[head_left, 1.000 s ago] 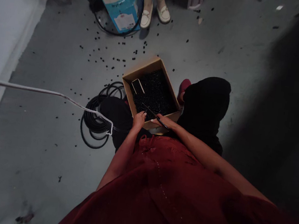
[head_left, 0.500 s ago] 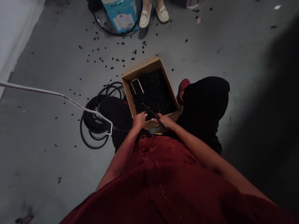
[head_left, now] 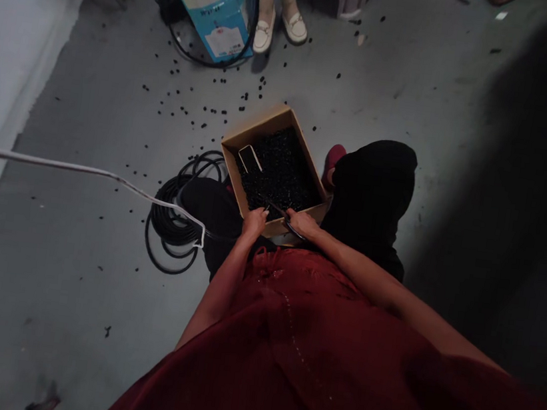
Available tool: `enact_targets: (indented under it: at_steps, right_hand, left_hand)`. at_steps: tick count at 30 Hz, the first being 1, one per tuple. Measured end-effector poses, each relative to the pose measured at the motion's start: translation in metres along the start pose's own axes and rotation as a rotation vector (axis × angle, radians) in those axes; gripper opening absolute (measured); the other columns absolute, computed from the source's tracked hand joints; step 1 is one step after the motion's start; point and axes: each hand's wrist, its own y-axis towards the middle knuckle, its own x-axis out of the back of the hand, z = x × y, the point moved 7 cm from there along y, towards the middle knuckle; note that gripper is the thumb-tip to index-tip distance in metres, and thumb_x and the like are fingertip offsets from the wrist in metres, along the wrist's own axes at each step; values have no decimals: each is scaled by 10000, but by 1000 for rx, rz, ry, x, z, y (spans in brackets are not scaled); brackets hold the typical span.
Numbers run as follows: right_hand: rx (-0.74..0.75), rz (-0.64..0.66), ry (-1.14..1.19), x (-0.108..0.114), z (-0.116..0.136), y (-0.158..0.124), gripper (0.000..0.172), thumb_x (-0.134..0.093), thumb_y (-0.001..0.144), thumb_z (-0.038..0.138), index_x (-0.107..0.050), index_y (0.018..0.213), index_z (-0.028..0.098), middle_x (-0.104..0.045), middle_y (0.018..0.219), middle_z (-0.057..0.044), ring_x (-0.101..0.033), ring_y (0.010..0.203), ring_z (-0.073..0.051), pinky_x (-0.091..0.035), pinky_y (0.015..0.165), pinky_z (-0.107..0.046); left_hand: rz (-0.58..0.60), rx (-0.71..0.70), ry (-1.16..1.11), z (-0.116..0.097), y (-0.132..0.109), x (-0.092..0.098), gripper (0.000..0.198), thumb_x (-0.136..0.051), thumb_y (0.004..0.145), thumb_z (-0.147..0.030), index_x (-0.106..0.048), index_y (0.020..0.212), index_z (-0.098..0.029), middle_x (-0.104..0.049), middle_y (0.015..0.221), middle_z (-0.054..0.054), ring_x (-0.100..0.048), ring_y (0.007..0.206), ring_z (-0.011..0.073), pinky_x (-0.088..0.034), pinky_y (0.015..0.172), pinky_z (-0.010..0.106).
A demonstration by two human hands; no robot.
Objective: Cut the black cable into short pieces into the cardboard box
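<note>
A brown cardboard box [head_left: 232, 159] sits between my black-clad knees, filled with a heap of small black pieces [head_left: 283, 169]. A short length of black cable [head_left: 279, 214] lies over the box's near rim, gripped by my right hand [head_left: 302, 224]. My left hand [head_left: 254, 223] rests at that rim, curled, with its fingertips close to the cable's far end. Whether it holds anything is hidden. A pale rectangular metal-edged item [head_left: 250, 158] lies on the heap near the left corner.
A coil of black cable [head_left: 172, 232] lies by my left knee, and a white cord [head_left: 106, 173] crosses above it. Small black pieces [head_left: 201, 98] are scattered on the grey floor. Beyond them are a blue-and-white carton [head_left: 220, 30] and a person's feet in white loafers [head_left: 276, 30].
The black cable has swung so its far end no longer reaches over the heap and sits near my left hand. The view has shifted slightly.
</note>
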Motion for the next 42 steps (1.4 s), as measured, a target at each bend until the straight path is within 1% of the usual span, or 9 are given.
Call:
enact_targets:
  at_steps: [6, 11, 15, 19, 23, 29, 35, 42]
  right_hand:
    - [-3, 2, -39, -2, 1, 1, 432, -408, 919, 443, -544, 1248, 198, -681, 1108, -195, -648, 1038, -345, -479, 801, -394]
    - [-9, -5, -42, 0, 0, 0, 427, -414, 921, 433, -554, 1247, 195, -673, 1136, -198, -642, 1054, -349, -474, 812, -396]
    - [-50, -37, 19, 6, -4, 1, 441, -405, 932, 492, -551, 1241, 214, -679, 1139, -177, -645, 1045, -333, -471, 793, -373]
    - [-37, -69, 124, 10, -5, 5, 535, -366, 933, 612, -531, 1254, 217, -683, 1152, -155, -640, 1068, -306, -458, 800, -333]
    - [23, -21, 169, 5, -1, 8, 608, -365, 913, 673, -519, 1284, 217, -675, 1186, -142, -628, 1100, -292, -449, 812, -309]
    - [84, 25, 174, -2, 3, 6, 681, -360, 890, 715, -488, 1309, 193, -647, 1233, -168, -622, 1105, -314, -451, 825, -337]
    - [90, 40, 155, -2, 5, 3, 678, -368, 890, 711, -478, 1298, 180, -643, 1232, -181, -617, 1116, -320, -450, 840, -342]
    - [90, 49, 142, -3, 8, 2, 651, -350, 901, 698, -476, 1272, 179, -642, 1234, -184, -612, 1127, -324, -447, 836, -339]
  left_hand:
    - [34, 29, 5, 3, 1, -2, 330, -404, 961, -305, -696, 1044, -176, -719, 1032, 115, -642, 934, 202, -394, 723, 257]
    - [45, 46, -15, 5, 3, -3, 339, -398, 960, -307, -698, 1036, -167, -720, 1010, 119, -645, 926, 205, -403, 730, 264]
    - [-6, 57, -66, 5, 5, 3, 328, -401, 959, -285, -700, 996, -154, -719, 981, 118, -641, 909, 200, -406, 734, 260]
    - [-61, 35, -158, 3, 4, 9, 303, -414, 951, -239, -697, 990, -138, -719, 948, 100, -631, 858, 179, -409, 715, 242]
    - [-105, 12, -275, 4, 5, 10, 294, -432, 939, -217, -688, 1058, -137, -719, 918, 73, -626, 814, 161, -425, 703, 229]
    - [-141, 61, -368, 13, 9, 6, 317, -448, 930, -209, -678, 1135, -132, -723, 924, 82, -643, 792, 165, -456, 714, 244]
    - [-138, 42, -359, 10, 8, 6, 329, -453, 937, -209, -674, 1169, -133, -733, 945, 88, -662, 849, 177, -471, 751, 248]
    - [-116, 18, -238, 1, 1, 10, 364, -474, 945, -226, -633, 1262, -145, -724, 1097, 102, -660, 986, 190, -468, 855, 254]
